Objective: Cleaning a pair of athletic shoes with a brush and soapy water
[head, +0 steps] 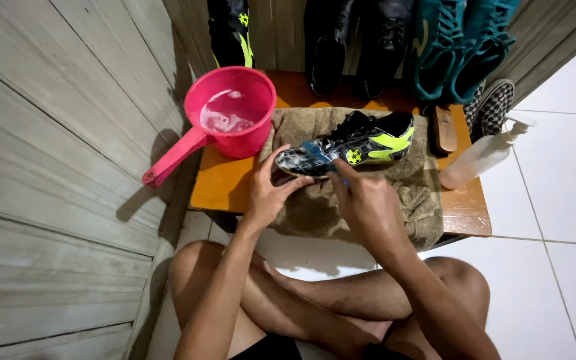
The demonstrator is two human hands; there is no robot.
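Between the fingers of the right hand a small blue brush is gripped, its head pressed on the soapy toe of a black and yellow shoe. That toe is clasped by the left hand, thumb on one side and fingers curled round the other, so both hands are closed on something. The shoe is laid on its side on a brown towel, its long axis running across the view, toe toward the left hand and heel pointing away to the right of the right hand. The towel is spread over a low wooden stool, whose near edge is overhung by the cloth just beneath the wrists.

Left of the left hand, a pink dipper of foamy water is set at the stool's far corner, its handle jutting out over the stool's left edge toward a wooden wall. Right of the right hand, a wooden brush and a pump bottle are lying near the stool's right edge. Beyond the fingers, more shoes are propped against the wall. Open white tile is seen to the right.

Both forearms are reached forward from above crossed bare legs, wrists bent down.
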